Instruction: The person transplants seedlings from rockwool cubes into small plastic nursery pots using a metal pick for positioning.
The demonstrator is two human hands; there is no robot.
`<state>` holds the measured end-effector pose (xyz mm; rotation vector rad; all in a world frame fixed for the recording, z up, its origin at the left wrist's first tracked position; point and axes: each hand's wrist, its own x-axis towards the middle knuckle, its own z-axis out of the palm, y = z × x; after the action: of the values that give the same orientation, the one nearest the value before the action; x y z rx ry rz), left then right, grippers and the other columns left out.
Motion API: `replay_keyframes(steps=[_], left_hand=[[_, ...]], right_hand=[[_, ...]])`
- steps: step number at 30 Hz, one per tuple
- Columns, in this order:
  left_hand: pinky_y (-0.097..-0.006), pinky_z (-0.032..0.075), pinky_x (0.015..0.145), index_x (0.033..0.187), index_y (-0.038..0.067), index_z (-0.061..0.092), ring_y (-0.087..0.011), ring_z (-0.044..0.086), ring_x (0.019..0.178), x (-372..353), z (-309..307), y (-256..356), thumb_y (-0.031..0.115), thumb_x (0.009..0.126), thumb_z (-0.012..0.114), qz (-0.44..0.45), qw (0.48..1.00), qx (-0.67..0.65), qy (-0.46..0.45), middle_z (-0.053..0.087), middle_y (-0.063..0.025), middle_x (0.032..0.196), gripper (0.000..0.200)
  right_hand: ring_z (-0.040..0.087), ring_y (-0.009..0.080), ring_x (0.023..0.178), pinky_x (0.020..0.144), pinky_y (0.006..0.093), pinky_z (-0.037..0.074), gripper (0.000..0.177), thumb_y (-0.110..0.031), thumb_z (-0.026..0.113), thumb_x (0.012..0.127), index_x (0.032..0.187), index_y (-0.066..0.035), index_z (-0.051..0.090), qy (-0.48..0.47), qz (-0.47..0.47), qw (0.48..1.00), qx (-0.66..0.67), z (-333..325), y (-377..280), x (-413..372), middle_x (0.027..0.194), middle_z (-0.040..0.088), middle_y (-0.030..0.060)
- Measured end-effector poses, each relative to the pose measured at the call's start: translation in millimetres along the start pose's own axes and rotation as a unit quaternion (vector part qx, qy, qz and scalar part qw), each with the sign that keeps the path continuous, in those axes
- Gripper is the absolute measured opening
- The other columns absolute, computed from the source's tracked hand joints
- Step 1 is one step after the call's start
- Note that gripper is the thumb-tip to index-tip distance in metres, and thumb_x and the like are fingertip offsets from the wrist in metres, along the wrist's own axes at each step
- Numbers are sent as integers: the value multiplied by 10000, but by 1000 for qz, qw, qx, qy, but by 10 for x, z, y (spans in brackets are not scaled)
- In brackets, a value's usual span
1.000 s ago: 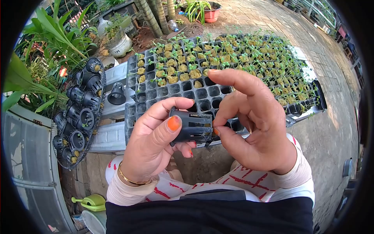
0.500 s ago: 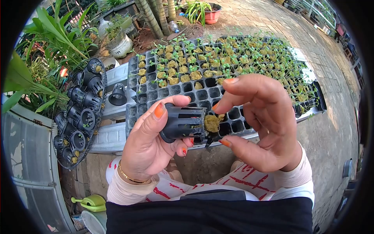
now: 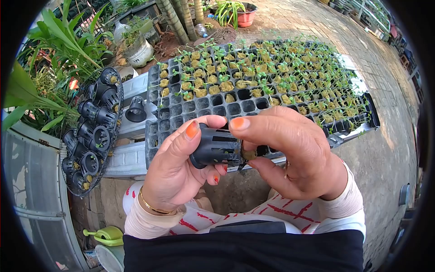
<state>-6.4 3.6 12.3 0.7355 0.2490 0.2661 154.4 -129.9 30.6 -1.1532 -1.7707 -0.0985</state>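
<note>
My left hand [image 3: 174, 163] is wrapped round a black slotted net pot [image 3: 216, 144], held on its side with the wide rim toward my palm. At its narrow end, a yellowish-brown growing plug [image 3: 249, 155] shows in part. My right hand [image 3: 297, 152] closes on that end, with the thumb under the plug and a finger pressed against it. The index finger reaches over the pot's edge. Fingers cover most of the plug. Behind both hands lies a black seedling tray [image 3: 153, 131], with green seedlings in similar plugs across its back and right.
A wire basket [image 3: 121, 106] of several net pots stands at the left. One loose net pot [image 3: 136, 110] is on the metal bench [image 3: 131, 158] beside the tray. A green watering can [image 3: 108, 235] is at lower left. Potted plants border the back.
My right hand has moved left and closed in on the pot's narrow end, where its fingers now press the plug. My left hand keeps hold of the pot, nearly still.
</note>
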Motion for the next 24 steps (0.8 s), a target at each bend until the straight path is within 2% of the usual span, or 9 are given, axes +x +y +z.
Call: replay_keyframes(steps=[5, 8, 10, 14, 17, 20, 22, 24], left_hand=[[-260, 555, 533, 1216, -13, 450, -203, 650, 708, 8, 6, -19, 341, 951, 465, 4, 1000, 13, -2, 613, -173, 980, 443], [-260, 557, 535, 1219, -22, 443, -202, 649, 710, 18, 15, 1, 337, 951, 464, 9, 1000, 17, 3, 610, -173, 978, 449], [-259, 561, 539, 1224, -33, 435, -202, 647, 714, 6, 12, 4, 332, 952, 464, 15, 999, -27, -12, 606, -173, 983, 456], [-259, 564, 543, 1232, -40, 424, -203, 647, 721, -10, 29, -4, 329, 952, 465, 11, 1000, -13, -2, 603, -173, 987, 466], [-258, 564, 543, 1238, -38, 418, -202, 648, 724, -9, 23, -5, 328, 953, 464, 12, 1000, -4, -6, 603, -172, 988, 466], [-257, 563, 543, 1238, -38, 417, -201, 649, 726, -5, 14, -8, 327, 953, 463, 13, 1000, 0, -2, 603, -171, 989, 466], [-253, 560, 544, 1238, -38, 421, -198, 649, 727, -8, -23, -8, 324, 954, 462, 0, 1000, -6, -19, 605, -170, 989, 463], [-250, 557, 545, 1240, -38, 422, -197, 648, 726, 9, -41, -15, 324, 954, 462, 2, 1000, -1, -25, 606, -170, 990, 463]], right_hand=[[594, 227, 682, 608, 316, 463, 639, 121, 632, 573, 1193, 35, 499, 2, -1, 1000, 15, 30, 17, -4, 863, 617, 117], [590, 176, 699, 560, 269, 428, 668, 129, 620, 610, 1248, 40, 442, 3, -18, 1000, 25, 6, 9, -14, 890, 606, 113], [574, 129, 719, 510, 224, 368, 706, 134, 607, 645, 1303, 32, 372, -6, 30, 998, 47, -15, -55, -22, 901, 595, 114], [562, 116, 734, 483, 203, 319, 744, 142, 607, 652, 1332, 19, 331, -25, 30, 998, 43, -31, -40, -33, 882, 588, 118], [553, 114, 691, 490, 208, 332, 761, 155, 594, 648, 1343, 2, 324, -13, 41, 998, 52, -1, -31, -61, 888, 590, 122], [568, 142, 662, 524, 219, 392, 746, 159, 586, 648, 1335, -1, 345, 10, 35, 998, 47, 33, -21, -56, 861, 599, 119], [587, 192, 645, 565, 255, 458, 688, 159, 597, 638, 1284, 1, 423, 27, -25, 999, -31, 30, -14, -32, 810, 607, 107], [591, 214, 646, 573, 281, 475, 651, 154, 609, 633, 1249, 4, 460, 17, -44, 998, -49, 37, -12, -33, 790, 607, 100]])
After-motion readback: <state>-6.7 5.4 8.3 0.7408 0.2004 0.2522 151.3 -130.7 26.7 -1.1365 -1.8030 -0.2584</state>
